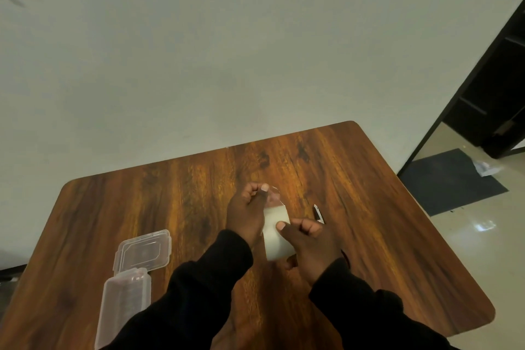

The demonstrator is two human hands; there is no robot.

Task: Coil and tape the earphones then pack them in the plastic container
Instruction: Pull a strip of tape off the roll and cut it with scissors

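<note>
My right hand (pixel 309 241) grips a roll of clear tape (pixel 275 233) above the middle of the wooden table (pixel 383 236), thumb on the roll's top. My left hand (pixel 250 207) pinches the free end of the tape strip (pixel 274 196) and holds it a short way off the roll. A clear plastic container (pixel 125 301) lies open at the front left, its hinged lid (pixel 143 248) flat on the table behind it. No earphones show in this view.
A small metal tool with a dark handle (pixel 318 212) lies on the table just right of my hands. A pale wall stands behind the table. To the right are a dark floor mat (pixel 451 182) and a black door frame.
</note>
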